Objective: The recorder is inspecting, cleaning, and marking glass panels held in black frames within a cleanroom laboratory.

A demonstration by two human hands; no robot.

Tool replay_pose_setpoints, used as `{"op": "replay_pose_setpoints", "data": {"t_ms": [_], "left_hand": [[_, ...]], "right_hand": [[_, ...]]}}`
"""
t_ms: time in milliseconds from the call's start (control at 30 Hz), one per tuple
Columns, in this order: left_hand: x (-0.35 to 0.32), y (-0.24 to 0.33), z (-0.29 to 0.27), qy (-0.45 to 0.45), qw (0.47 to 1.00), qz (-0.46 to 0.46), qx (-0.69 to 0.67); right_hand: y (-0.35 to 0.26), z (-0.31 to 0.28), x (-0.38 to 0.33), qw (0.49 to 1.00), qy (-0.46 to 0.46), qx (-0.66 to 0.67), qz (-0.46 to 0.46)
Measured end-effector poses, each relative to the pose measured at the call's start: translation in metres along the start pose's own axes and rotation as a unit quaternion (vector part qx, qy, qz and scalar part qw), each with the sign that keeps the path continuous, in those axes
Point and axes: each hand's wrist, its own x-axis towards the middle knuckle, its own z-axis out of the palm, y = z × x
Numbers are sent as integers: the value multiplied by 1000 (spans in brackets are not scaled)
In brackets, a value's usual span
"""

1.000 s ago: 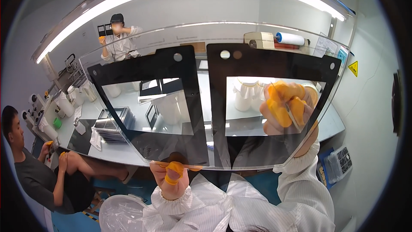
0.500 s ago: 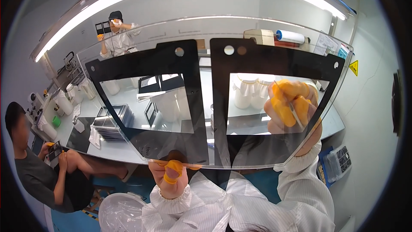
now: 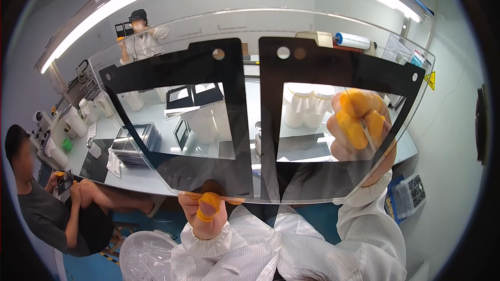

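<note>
A large clear panel (image 3: 251, 125) with two black window-shaped frames on it stands tilted up before me. My left hand (image 3: 209, 209), with yellow finger cots, pinches its lower edge left of the middle. Seen through the right-hand window, my right hand (image 3: 359, 122) is behind the panel, its fingers in yellow cots and curled together. A thin pale sliver shows between those fingers, too blurred to name. Whether the right hand touches the panel's back I cannot tell.
White lidded jars (image 3: 304, 105) stand on the bench behind the panel. Left are a stack of clear-and-black panels (image 3: 136, 145) and a white bottle (image 3: 94, 149). A seated person (image 3: 47, 208) handles a small dark frame; another person (image 3: 140, 36) works across the bench. A lined bin (image 3: 148, 255) stands below.
The panel has shifted slightly up and looks a little larger. My right hand has moved slightly right and up behind it. The person across the bench has lowered a hand from the head.
</note>
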Motion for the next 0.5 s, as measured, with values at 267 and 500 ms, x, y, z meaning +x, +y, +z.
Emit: {"op": "replay_pose_setpoints", "data": {"t_ms": [267,500], "left_hand": [[0,0,-1,-7,1000,-9,6],[-2,-1,0,1,1000,-6,4]], "right_hand": [[1,0,0,1000,7,22,19],[-3,0,2,1000,-29,-11,6]]}}
